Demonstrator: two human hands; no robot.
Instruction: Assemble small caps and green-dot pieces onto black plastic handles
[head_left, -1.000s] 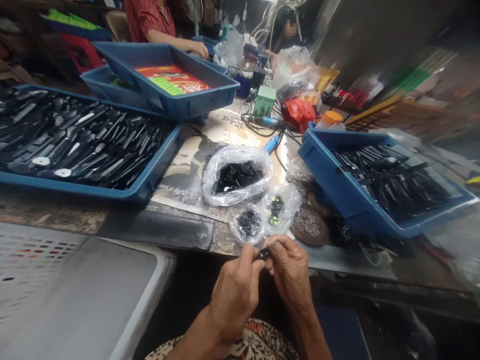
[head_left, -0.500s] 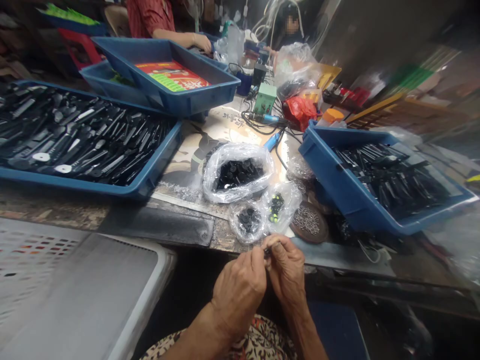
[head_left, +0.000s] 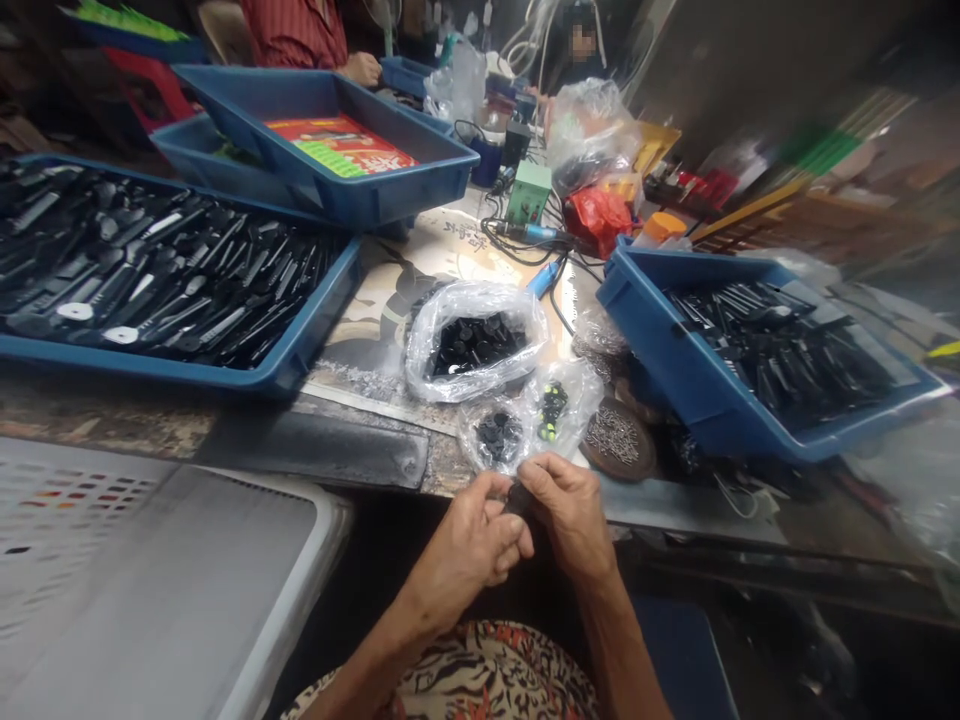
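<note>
Between my two hands is a small round black part (head_left: 517, 497), its details partly covered by fingers. My left hand (head_left: 480, 535) pinches it from the left, thumb and index finger closed on it. From the right, the fingertips of my right hand (head_left: 566, 500) are closed at its upper edge. Just beyond lies a small plastic bag of black discs (head_left: 498, 434). Beside it are a bag of black and yellow-green pieces (head_left: 553, 410) and a brown dish of small metal pins or screws (head_left: 615, 440). A larger clear bag (head_left: 476, 345) holds black round parts.
Blue trays of black tool-like parts stand left (head_left: 277, 372) and right (head_left: 705, 420). Stacked blue trays (head_left: 375, 205) are behind. A green box (head_left: 529, 190) with cables and a blue-handled tool (head_left: 543, 280) lies farther back. A white crate (head_left: 322, 520) is lower left. Another person's hand (head_left: 364, 69) shows behind.
My left hand has turned and opened its lower fingers, so the round black part now shows. My right hand has shifted slightly. The other person's arm has drawn back left.
</note>
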